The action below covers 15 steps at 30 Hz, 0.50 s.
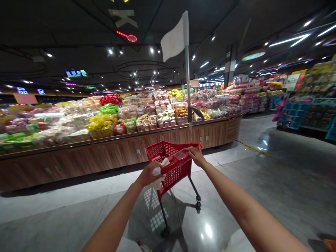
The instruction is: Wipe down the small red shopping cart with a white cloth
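A small red shopping cart stands on the shiny floor in front of me, with a metal pole rising from it and a white flag at the top. My left hand is closed on the cart's near rim and also clutches a crumpled white tissue. My right hand rests curled on the cart's handle at the far right corner. The basket looks empty through its mesh.
A long curved wooden display counter piled with bagged snacks runs across the left and centre. A person stands behind it. Blue shelving and more stacked goods fill the right. Grey tiled floor stretches ahead and right.
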### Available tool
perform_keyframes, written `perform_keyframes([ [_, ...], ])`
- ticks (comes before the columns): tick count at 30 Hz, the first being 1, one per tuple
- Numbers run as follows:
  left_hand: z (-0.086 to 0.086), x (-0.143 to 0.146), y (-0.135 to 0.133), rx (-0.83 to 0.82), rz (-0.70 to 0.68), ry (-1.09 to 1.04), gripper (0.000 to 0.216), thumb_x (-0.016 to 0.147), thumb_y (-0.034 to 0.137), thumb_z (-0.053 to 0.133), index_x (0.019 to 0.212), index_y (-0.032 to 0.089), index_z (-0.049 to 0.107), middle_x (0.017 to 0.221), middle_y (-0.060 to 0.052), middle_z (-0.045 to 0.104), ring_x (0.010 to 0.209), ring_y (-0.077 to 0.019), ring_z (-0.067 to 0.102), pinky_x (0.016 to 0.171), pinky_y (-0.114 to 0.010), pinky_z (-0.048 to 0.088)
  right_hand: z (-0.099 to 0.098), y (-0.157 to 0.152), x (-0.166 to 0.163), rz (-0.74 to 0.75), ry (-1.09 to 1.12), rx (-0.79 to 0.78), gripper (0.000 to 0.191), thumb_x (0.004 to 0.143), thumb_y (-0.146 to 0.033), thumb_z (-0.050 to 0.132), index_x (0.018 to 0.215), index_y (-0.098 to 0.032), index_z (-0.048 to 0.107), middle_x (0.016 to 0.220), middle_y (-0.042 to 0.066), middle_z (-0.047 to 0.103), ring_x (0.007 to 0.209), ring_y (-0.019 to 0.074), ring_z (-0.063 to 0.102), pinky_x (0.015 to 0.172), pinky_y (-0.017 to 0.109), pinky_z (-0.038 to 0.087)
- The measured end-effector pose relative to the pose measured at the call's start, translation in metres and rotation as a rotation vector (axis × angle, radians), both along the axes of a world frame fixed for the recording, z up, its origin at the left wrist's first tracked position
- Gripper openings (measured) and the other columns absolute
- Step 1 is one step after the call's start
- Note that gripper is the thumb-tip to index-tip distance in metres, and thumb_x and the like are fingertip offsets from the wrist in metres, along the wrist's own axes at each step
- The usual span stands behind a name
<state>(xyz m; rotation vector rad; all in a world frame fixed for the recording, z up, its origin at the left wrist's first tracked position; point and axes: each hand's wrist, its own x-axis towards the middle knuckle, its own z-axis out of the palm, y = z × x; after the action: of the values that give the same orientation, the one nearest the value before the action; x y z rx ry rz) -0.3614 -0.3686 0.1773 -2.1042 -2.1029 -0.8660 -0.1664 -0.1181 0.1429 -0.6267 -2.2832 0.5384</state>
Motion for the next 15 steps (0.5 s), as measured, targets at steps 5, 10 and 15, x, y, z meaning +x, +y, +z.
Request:
perform_keyframes([
  [5, -0.031, 0.022, 0.030, 0.175, 0.087, -0.085, 0.031, 0.078, 0.036, 0.065, 0.103, 0.019, 0.058, 0.106, -0.008, 0.062, 0.104, -0.0217, 0.057, 0.093, -0.038, 0.046, 0.009, -0.055, -0.030, 0.018, -0.005, 0.147, 0.035, 0.095, -0.029, 0.035, 0.101, -0.022, 0.068, 0.124, 0.007, 0.060, 0.127, 0.0233, 0.042, 0.111, 0.052, 0.011],
  [10, -0.044, 0.058, 0.052, 0.169, 0.010, -0.039, 0.044, 0.082, 0.030, 0.062, 0.123, 0.020, 0.048, 0.122, -0.010, 0.056, 0.119, -0.0224, 0.049, 0.104, -0.044, 0.039, -0.005, -0.099, -0.029, 0.082, 0.197, 0.094, 0.038, 0.096, -0.027, 0.030, 0.100, -0.020, 0.067, 0.101, 0.006, 0.068, 0.101, 0.0186, 0.058, 0.110, 0.045, 0.021],
  [15, -0.042, 0.055, 0.050, 0.081, -0.199, -0.058, 0.042, 0.082, 0.034, 0.061, 0.120, 0.021, 0.051, 0.123, -0.008, 0.057, 0.119, -0.0209, 0.050, 0.104, -0.040, 0.040, -0.009, -0.088, 0.018, 0.091, 0.264, 0.076, 0.035, 0.092, -0.030, 0.035, 0.093, -0.019, 0.069, 0.112, 0.009, 0.062, 0.109, 0.0218, 0.052, 0.097, 0.039, 0.039],
])
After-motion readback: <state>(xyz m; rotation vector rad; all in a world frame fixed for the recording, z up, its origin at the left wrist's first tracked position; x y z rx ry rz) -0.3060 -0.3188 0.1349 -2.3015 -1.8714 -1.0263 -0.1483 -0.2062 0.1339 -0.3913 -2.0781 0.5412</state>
